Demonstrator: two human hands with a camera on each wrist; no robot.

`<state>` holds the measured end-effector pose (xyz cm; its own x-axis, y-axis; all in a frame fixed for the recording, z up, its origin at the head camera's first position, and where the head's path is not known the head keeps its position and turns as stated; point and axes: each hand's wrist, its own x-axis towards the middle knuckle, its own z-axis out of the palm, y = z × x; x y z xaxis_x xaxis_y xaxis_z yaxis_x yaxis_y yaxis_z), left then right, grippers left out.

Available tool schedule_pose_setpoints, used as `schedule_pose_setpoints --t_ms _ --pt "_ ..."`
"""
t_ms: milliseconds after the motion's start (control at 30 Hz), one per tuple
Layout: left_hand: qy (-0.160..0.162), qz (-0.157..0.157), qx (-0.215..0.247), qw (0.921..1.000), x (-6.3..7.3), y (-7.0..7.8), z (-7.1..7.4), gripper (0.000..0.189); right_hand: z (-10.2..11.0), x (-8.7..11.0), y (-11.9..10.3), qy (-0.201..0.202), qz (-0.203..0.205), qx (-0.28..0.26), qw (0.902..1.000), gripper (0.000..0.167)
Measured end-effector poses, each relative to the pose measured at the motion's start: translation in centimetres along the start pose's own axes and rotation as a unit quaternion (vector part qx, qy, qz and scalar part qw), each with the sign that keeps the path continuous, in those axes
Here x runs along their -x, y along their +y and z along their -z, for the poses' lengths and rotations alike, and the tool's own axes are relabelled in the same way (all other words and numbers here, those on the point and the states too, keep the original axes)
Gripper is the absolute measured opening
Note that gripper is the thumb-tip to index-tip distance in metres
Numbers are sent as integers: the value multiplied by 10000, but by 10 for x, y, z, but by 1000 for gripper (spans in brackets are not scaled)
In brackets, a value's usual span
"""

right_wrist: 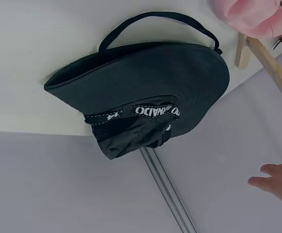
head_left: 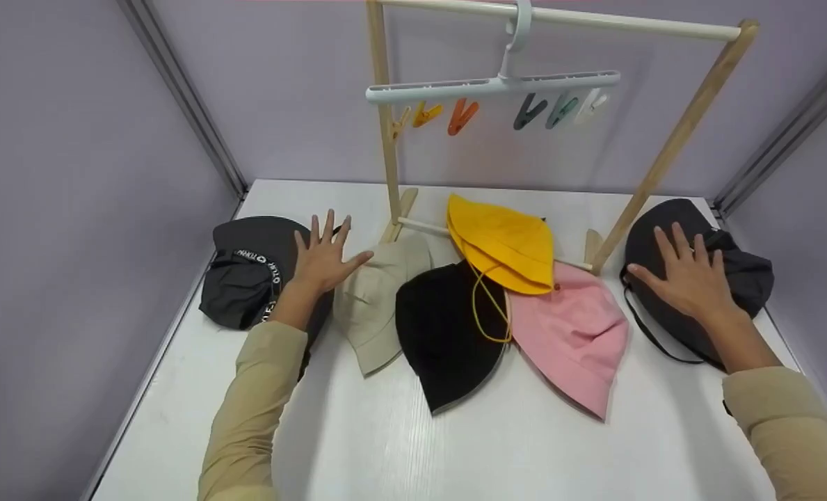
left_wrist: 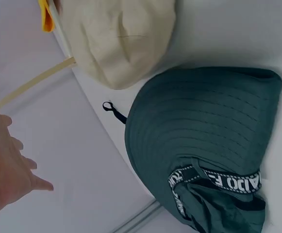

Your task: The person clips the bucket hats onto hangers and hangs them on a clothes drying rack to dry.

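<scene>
My left hand [head_left: 323,263], fingers spread, is held above the table between a dark grey hat with a lettered band [head_left: 236,289] and a beige bucket hat [head_left: 375,299]. The left wrist view shows that grey hat [left_wrist: 204,121] lying apart from the hand. Fingers likewise spread, my right hand [head_left: 695,278] overlaps a second dark grey hat [head_left: 743,268] in the head view. A thin strap curves from this hat's brim [right_wrist: 160,73]. Both hands hold nothing. Between them lie a black bucket hat [head_left: 448,334], a pink bucket hat [head_left: 573,334] and a yellow hat [head_left: 507,240] resting partly on both.
A wooden rack [head_left: 691,125] with a white top bar [head_left: 629,24] stands at the back. From it hangs a pale blue hanger [head_left: 448,89] with several coloured clips, including an orange clip [head_left: 462,116]. Pale walls [head_left: 58,209] enclose the white table [head_left: 399,459].
</scene>
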<state>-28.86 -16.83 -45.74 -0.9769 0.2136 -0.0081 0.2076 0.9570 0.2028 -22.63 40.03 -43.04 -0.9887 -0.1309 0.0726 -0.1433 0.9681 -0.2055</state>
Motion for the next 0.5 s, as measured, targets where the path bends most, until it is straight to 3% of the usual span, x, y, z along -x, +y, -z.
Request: schedule_pose_setpoints --t_ms 300,400,500 --pt "118 182 1247 9920 -18 12 7 82 5 -16 -5 -37 -338 -875 9956 83" --pt "166 318 1724 9844 -27 16 8 78 7 -22 -9 -26 -435 -1203 9918 81" --pt "265 418 2314 9716 -35 20 9 76 10 -28 -13 28 -508 -1586 9860 80"
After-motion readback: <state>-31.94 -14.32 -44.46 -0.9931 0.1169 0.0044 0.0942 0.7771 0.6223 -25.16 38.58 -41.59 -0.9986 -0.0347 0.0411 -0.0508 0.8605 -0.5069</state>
